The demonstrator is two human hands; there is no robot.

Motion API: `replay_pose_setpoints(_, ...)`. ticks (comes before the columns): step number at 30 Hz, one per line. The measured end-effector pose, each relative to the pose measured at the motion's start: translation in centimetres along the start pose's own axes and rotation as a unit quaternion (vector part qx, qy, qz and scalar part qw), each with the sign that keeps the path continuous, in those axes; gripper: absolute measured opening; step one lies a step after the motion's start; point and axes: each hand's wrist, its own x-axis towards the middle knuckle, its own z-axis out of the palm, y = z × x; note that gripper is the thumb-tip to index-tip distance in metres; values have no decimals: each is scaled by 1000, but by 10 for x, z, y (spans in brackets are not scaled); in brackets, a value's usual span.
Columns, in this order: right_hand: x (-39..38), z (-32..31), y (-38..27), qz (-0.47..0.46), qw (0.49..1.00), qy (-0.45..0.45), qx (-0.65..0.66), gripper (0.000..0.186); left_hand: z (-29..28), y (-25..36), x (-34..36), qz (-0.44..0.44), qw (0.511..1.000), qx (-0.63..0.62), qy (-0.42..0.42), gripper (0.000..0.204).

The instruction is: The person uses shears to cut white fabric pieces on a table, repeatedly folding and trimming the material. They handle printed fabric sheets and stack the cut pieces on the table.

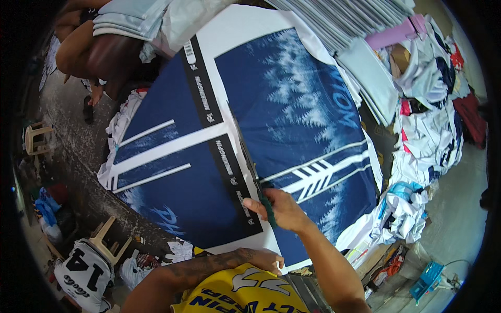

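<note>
My right hand [284,209] is closed round the dark green handles of a pair of long shears [268,207]. Their blades point away from me along the white strip between two dark blue printed panels. One printed panel [250,99], on the right, shows pale trees and white stripes; the other panel [203,195], on the left, has black bands and white bars. Both belong to a large sheet of printed fabric [250,20] spread over the work surface. My left hand [267,260] lies at the sheet's near edge, its fingers curled on the white fabric; the fingertips are partly hidden.
Folded grey-white fabric stacks [365,78] lie at the far right, beside heaped cloth scraps [422,135]. Another person's bare leg [78,49] shows at the far left. Plastic stools [109,240], a draped white jersey [83,274] and a blue box [428,279] stand around the work surface.
</note>
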Motion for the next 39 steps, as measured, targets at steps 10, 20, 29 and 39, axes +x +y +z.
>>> replay_pose_setpoints(10,58,-33,-106,8,999,-29,-43,79,-52,62,-57,-39,997,-52,-50,52)
replay_pose_setpoints(20,108,-45,-169,-79,995,14,57,84,-196,173,-291,-286,414,442,742,89)
replay_pose_setpoints(29,-56,-8,30,-223,956,181,61,59,27,24,-232,-94,418,560,709,73)
replay_pose_setpoints(39,-262,46,476,226,768,599,-15,42,-111,-13,-505,-41,184,326,927,38)
